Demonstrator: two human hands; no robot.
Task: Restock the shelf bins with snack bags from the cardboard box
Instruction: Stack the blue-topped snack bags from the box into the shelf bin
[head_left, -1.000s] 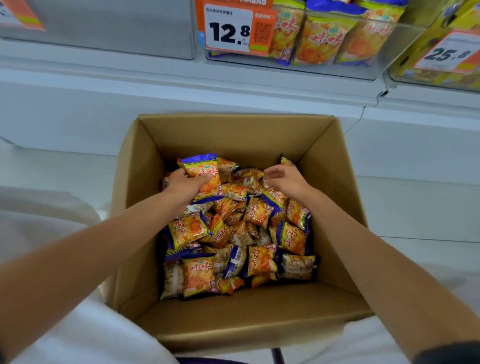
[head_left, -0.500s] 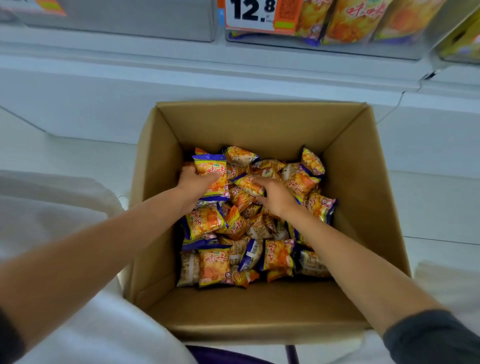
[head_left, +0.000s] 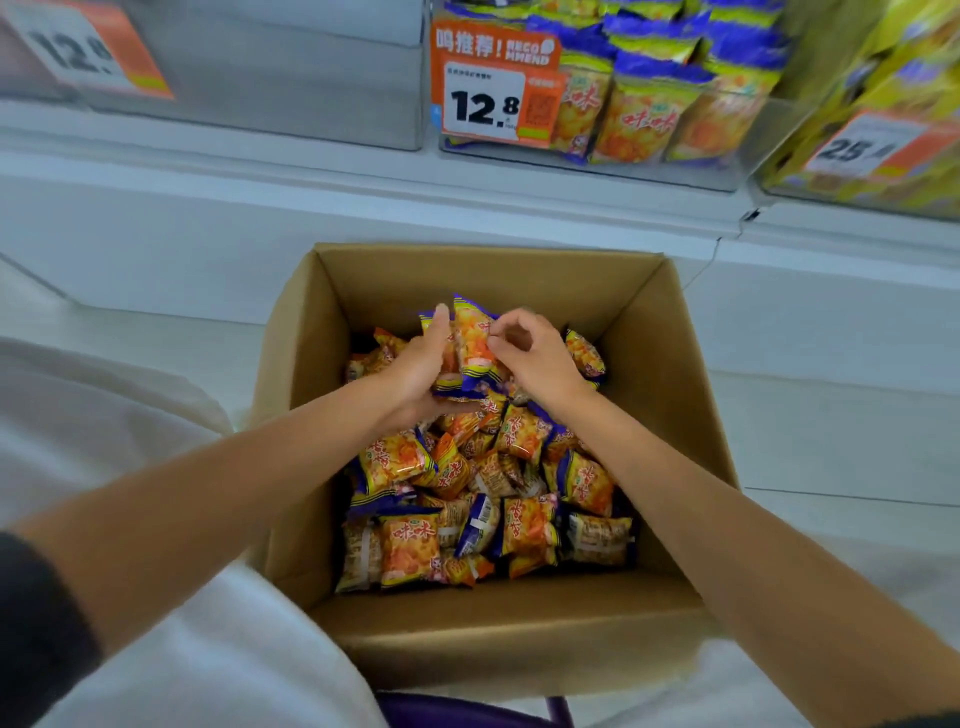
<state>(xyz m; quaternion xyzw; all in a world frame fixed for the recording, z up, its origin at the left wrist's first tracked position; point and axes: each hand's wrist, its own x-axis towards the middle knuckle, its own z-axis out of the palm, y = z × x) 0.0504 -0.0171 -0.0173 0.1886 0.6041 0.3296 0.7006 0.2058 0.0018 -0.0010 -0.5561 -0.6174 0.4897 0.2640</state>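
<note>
From the head camera: your left hand (head_left: 418, 376) grips a few glossy, crinkled orange-and-blue snack bags (head_left: 472, 338). Your right hand (head_left: 537, 361) pinches their edge, close beside the left hand. Below your hands a loose heap (head_left: 524, 525) fills the brown cardboard box (head_left: 670, 374). Beyond them is a clear plastic shelf bin (head_left: 675, 174).

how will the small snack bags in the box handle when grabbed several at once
Probably light: the left hand holds several snack bags at once. Their glossy film looks slippery, so a loose grip may drop one; the right hand pinches them as well. They look puffy and would likely crush if squeezed.
</note>
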